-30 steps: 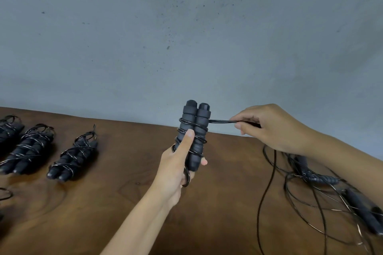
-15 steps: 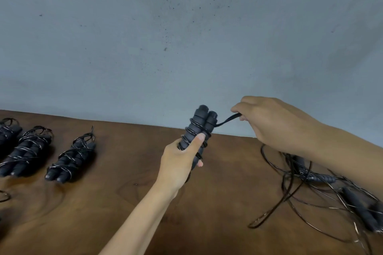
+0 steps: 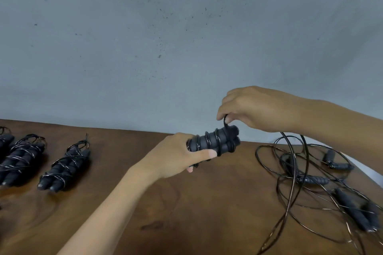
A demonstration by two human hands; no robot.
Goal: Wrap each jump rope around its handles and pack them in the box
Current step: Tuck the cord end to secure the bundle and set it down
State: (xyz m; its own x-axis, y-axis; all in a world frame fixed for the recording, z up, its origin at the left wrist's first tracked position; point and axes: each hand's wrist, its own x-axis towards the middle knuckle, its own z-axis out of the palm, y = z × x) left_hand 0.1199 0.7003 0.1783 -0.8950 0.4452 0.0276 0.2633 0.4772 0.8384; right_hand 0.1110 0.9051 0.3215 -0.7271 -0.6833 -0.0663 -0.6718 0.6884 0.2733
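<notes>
While the left hand point(image 3: 178, 156) wraps its grip round the paired handles point(image 3: 215, 143) above the counter point(image 3: 186, 209), the right hand point(image 3: 248, 109) pinches the cord point(image 3: 225, 119) just above them. Thin and springy, that cord looks slippery; hold it close to the handles.

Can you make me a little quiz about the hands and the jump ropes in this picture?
1. True or false: the left hand holds the pair of handles up off the table.
2. What does the right hand pinch?
A) a handle on the table
B) the rope just above the handles
C) a finished bundle
3. Fill in: the wrapped bundles lie on the ____ side of the table, and the loose ropes on the other side.

Key
1. True
2. B
3. left
</notes>
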